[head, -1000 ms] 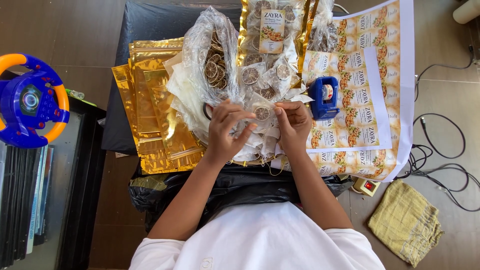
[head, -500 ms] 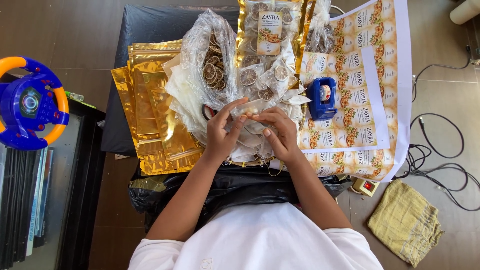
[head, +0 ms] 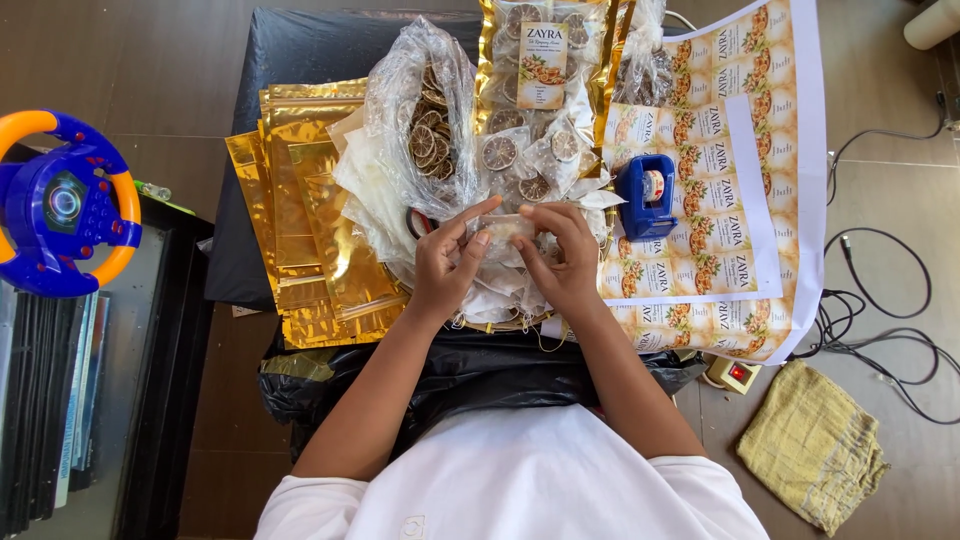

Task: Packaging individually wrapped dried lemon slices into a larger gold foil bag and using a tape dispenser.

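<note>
Small clear sachet held up between both hands, just above a heap of like sachets at the near middle of the surface. Contents of the held sachet too small to tell.

Left hand: grip closed on the sachet's left end, thumb on top, fingers under. Right hand: grip closed on the right end, fingertips pinching the top edge. The two hands are near each other, the sachet bridging them.

Just behind the hands: dried citrus slices in small clear packets, and a crumpled clear bag holding more slices. Behind those, a gold pouch with a label on its window, lying flat.

Left of the hands: a stack of gold pouches, fanned, some overhanging the surface edge.

Right: a blue tape dispenser standing on printed label sheets, near the right hand but apart from it.

Further out: toy steering wheel, blue and orange, far left. Yellow cloth on the floor at lower right, black cables beside it. Black plastic sheet over the person's lap.
</note>
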